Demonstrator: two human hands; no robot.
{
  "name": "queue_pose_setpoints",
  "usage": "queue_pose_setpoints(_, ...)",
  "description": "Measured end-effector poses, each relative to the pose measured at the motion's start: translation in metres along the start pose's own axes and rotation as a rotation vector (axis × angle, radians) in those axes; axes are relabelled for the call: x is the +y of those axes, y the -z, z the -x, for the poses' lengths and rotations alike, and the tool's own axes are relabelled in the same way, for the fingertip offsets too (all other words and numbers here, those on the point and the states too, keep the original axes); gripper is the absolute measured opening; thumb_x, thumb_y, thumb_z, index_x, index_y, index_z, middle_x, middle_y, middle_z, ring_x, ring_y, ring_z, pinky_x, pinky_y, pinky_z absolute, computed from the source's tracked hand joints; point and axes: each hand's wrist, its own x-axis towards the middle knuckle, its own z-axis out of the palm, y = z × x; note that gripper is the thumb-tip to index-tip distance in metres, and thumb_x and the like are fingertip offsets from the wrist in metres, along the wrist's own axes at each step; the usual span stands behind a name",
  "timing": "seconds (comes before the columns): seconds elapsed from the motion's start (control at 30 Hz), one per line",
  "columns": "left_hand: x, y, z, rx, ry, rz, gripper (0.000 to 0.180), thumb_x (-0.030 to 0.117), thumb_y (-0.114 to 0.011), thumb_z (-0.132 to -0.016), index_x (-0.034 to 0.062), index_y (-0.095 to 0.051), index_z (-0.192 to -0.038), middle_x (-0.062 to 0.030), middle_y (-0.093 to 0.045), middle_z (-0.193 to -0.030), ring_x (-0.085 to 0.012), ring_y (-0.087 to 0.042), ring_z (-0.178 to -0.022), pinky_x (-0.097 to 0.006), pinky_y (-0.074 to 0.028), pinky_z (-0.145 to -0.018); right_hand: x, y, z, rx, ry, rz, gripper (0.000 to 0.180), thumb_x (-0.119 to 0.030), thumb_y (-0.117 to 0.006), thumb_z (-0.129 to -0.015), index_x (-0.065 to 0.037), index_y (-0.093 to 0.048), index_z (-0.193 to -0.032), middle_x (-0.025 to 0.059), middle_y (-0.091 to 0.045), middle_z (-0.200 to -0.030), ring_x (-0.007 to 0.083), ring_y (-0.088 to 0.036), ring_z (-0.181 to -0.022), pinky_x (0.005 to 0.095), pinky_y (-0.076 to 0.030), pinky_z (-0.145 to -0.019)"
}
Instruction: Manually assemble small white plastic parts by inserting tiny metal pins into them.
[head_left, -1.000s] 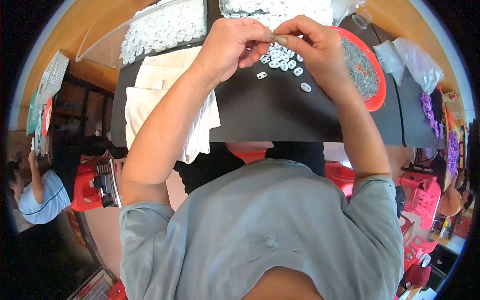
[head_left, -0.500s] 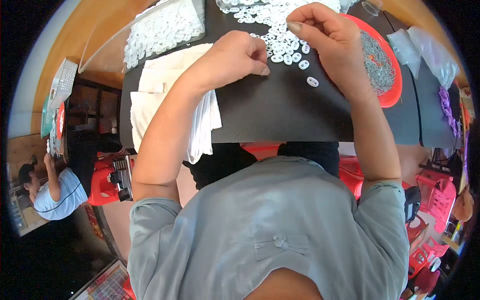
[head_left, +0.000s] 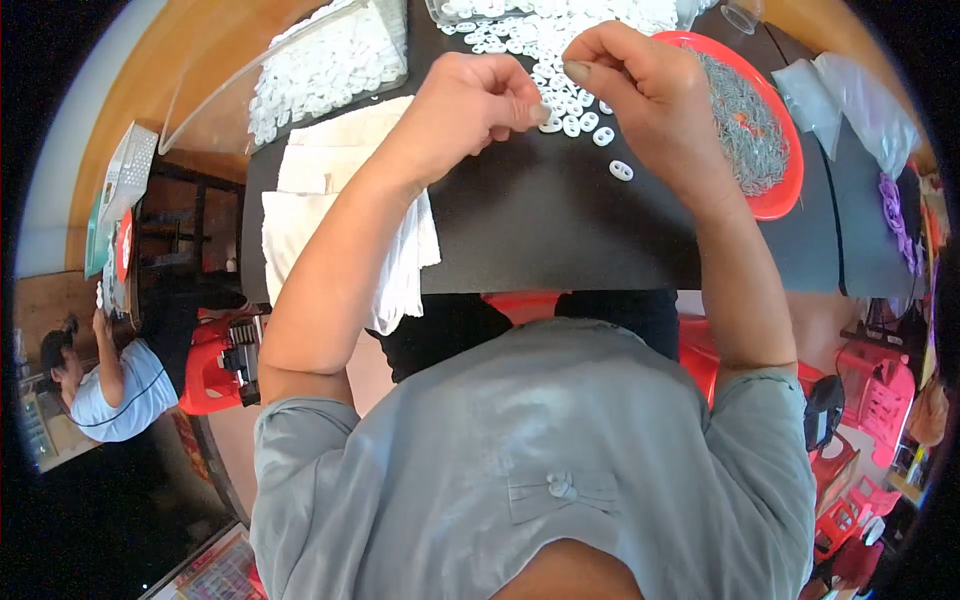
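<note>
My left hand (head_left: 475, 108) is raised over the dark table (head_left: 560, 230), thumb and fingers pinched together. A bit of white shows at its fingertips, but I cannot make out whether that is held or lies behind. Across from it, my right hand (head_left: 640, 95) also has thumb and forefinger pinched; whatever is between them is too small to name. Beneath and beyond both hands spreads a heap of small white oval plastic pieces (head_left: 560, 45) with two holes each. One such oval piece (head_left: 621, 171) lies apart, nearer me. Beside my right hand sits a red basin (head_left: 792, 185) of thin grey metal parts (head_left: 750, 130).
A clear container (head_left: 330, 70) of white pieces stands at the far left. Folded white cloths (head_left: 300, 235) lie under my left forearm. Clear plastic bags (head_left: 860, 110) and a purple strip (head_left: 893, 215) are on the right. Another person (head_left: 120, 390) sits at the far left.
My left hand has lifted away from the tabletop, moving farther off and slightly right. My right fingertips have come a little left and nearer, so the hands are closer together.
</note>
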Motion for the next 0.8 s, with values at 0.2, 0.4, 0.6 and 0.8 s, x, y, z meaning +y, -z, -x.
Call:
queue_pose_setpoints(0.2, 0.000, 0.007, -0.001, 0.037, 0.097, 0.580, 0.009, 0.008, -0.065, -0.087, -0.0013, -0.064, -0.087, -0.0046, -0.061, -0.071, -0.0085, -0.054, -0.057, -0.020, -0.039, -0.045, 0.014, -0.015, 0.002, -0.037, -0.049, 0.010, 0.006, -0.006, -0.061, -0.089, 0.000, -0.061, -0.093, 0.0005, -0.055, -0.069, 0.0056, -0.049, -0.066, 0.0225, -0.041, -0.060)
queue_pose_setpoints(0.4, 0.001, 0.004, -0.001, 0.029, 0.125, 0.764, 0.012, 0.010, -0.064, -0.089, -0.0023, -0.063, -0.089, -0.0063, -0.061, -0.073, -0.0110, -0.056, -0.059, -0.022, -0.040, -0.046, 0.009, -0.021, 0.002, -0.023, -0.076, -0.068, 0.009, -0.008, -0.061, -0.090, 0.000, -0.060, -0.093, -0.0001, -0.054, -0.069, 0.0062, -0.047, -0.066, 0.0232, -0.040, -0.059)
queue_pose_setpoints(0.6, 0.003, 0.003, 0.001, 0.032, 0.122, 0.719, 0.014, 0.011, -0.064, -0.089, -0.0023, -0.063, -0.089, -0.0066, -0.062, -0.073, -0.0111, -0.057, -0.059, -0.022, -0.040, -0.046, 0.005, -0.023, 0.001, 0.009, -0.072, -0.093, 0.009, -0.008, -0.062, -0.089, 0.000, -0.061, -0.093, 0.0002, -0.055, -0.068, 0.0064, -0.048, -0.065, 0.0235, -0.040, -0.057)
queue_pose_setpoints(0.8, 0.006, 0.001, 0.001, 0.055, 0.110, 0.680, 0.013, 0.012, -0.064, -0.089, -0.0010, -0.064, -0.089, -0.0061, -0.062, -0.072, -0.0105, -0.056, -0.058, -0.022, -0.040, -0.045, 0.004, -0.024, 0.001, 0.068, -0.057, -0.097, 0.007, -0.007, -0.061, -0.089, 0.000, -0.061, -0.090, -0.0003, -0.054, -0.066, 0.0061, -0.048, -0.062, 0.0228, -0.039, -0.055)
